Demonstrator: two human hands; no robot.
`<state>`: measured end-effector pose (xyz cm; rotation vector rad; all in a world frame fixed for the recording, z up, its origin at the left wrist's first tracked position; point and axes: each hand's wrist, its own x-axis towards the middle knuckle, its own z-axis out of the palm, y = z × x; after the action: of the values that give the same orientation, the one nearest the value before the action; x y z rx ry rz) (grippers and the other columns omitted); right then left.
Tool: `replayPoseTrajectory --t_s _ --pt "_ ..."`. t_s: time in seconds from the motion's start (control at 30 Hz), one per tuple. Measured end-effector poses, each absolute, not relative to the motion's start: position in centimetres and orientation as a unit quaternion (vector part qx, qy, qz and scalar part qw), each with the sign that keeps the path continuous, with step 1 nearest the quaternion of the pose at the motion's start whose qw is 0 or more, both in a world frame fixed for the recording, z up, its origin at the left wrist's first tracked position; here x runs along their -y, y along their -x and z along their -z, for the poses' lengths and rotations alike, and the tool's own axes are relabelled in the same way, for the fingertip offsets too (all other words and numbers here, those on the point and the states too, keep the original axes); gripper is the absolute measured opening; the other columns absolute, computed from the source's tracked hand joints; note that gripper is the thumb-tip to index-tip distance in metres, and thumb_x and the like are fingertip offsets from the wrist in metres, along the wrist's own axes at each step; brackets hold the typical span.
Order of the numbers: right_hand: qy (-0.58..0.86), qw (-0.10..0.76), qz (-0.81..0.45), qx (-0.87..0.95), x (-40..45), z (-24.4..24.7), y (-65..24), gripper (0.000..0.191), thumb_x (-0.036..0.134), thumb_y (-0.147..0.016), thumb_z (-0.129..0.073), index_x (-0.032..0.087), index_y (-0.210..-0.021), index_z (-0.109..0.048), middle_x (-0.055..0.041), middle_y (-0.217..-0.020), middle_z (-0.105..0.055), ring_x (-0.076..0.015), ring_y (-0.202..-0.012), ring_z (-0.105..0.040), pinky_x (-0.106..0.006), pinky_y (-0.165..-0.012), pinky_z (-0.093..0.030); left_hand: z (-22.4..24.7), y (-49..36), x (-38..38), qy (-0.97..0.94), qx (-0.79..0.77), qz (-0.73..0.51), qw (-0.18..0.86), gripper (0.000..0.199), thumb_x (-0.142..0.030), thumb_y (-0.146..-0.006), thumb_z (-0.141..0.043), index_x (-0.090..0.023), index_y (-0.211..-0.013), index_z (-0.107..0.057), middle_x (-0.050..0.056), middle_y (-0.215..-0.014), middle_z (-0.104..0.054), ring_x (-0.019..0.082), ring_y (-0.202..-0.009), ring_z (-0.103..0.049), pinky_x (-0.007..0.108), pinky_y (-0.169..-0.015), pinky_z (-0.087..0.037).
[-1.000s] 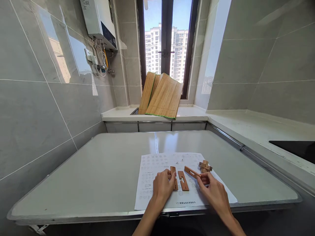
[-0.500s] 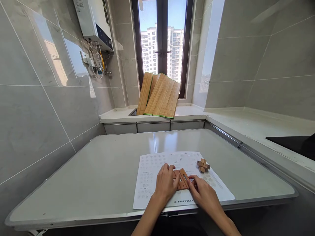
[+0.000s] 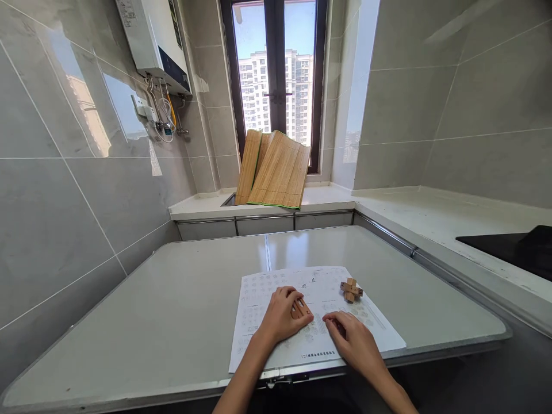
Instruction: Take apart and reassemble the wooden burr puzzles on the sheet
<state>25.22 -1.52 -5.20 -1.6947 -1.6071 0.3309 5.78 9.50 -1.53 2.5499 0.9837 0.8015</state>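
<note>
Wooden pieces (image 3: pixel 301 309), side by side on a printed sheet (image 3: pixel 257 302) atop the counter (image 3: pixel 172 316); left hand (image 3: pixel 282 315) holds them, grip closed around. Right hand (image 3: pixel 352 338), nearby, fingers curled; whether it holds anything cannot be told. Interlocked wooden cross (image 3: pixel 351 291) lies beyond.
</note>
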Motion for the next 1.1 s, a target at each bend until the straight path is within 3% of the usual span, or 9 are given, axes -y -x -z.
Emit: replayPoseTrajectory --t_s 0.3,0.53,0.87,0.97,1.03,1.1 --pt "0.672 0.377 -0.121 0.626 1.9 4.5 -24.9 0.031 0.038 -0.098 -0.041 0.025 -0.1 -0.069 -0.0061 -0.092 -0.071 -0.0253 -0.089 -0.064 -0.035 -0.075 -0.047 1.5 -1.3 -15.0 -0.83 -0.461 -0.304 0.079 0.043 -0.049 -0.084 -0.066 -0.02 -0.115 -0.068 0.013 -0.12 -0.064 0.035 -0.116 -0.056 0.053 -0.102 -0.045" --pt "0.667 0.384 -0.114 0.628 1.7 4.7 -25.0 0.03 0.037 -0.097 -0.044 0.025 -0.099 -0.071 -0.0056 -0.091 -0.071 -0.0244 -0.087 -0.065 -0.034 -0.075 -0.048 0.6 1.9 -17.3 -0.867 -0.419 -0.26 0.077 0.045 -0.056 -0.083 -0.067 -0.029 -0.118 -0.068 0.006 -0.128 -0.066 0.031 -0.121 -0.056 0.049 -0.105 -0.043" --pt "0.661 0.392 -0.128 0.627 1.7 4.5 -25.1 0.03 0.038 -0.096 -0.044 0.025 -0.095 -0.071 -0.0063 -0.088 -0.072 -0.0257 -0.086 -0.065 -0.035 -0.074 -0.049 -1.9 2.2 -14.5 -0.874 -0.395 -0.278 0.053 0.051 -0.039 -0.089 -0.062 -0.025 -0.138 -0.052 0.011 -0.145 -0.052 0.033 -0.134 -0.045 0.052 -0.112 -0.035" --pt "0.661 0.395 -0.135 0.623 1.9 4.4 -25.1 0.03 0.038 -0.096 -0.044 0.025 -0.095 -0.071 -0.0059 -0.089 -0.072 -0.0255 -0.086 -0.065 -0.034 -0.073 -0.048 -2.5 0.8 -11.0 -0.875 -0.383 -0.289 0.063 0.034 -0.035 -0.095 -0.055 -0.028 -0.128 -0.057 0.008 -0.135 -0.058 0.028 -0.123 -0.054 0.045 -0.104 -0.043" --pt "0.662 0.399 -0.142 0.618 1.9 4.3 -25.1 0.03 0.039 -0.096 -0.044 0.025 -0.094 -0.07 -0.0056 -0.089 -0.072 -0.025 -0.085 -0.065 -0.034 -0.073 -0.048 -2.6 0.0 -8.4 -0.872 -0.365 -0.294 0.141 0.023 -0.036 -0.097 -0.051 -0.026 -0.115 -0.061 0.007 -0.121 -0.063 0.022 -0.101 -0.062 0.036 -0.089 -0.049" --pt "0.663 0.403 -0.151 0.613 1.9 4.3 -25.2 0.03 0.04 -0.096 -0.045 0.025 -0.094 -0.07 -0.005 -0.089 -0.072 -0.0242 -0.083 -0.065 -0.033 -0.072 -0.048 -2.4 -0.5 -6.0 -0.849 -0.389 -0.295 0.2 0.025 -0.04 -0.1 -0.044 -0.023 -0.096 -0.061 0.003 -0.094 -0.066 0.017 -0.073 -0.06 0.03 -0.071 -0.048"
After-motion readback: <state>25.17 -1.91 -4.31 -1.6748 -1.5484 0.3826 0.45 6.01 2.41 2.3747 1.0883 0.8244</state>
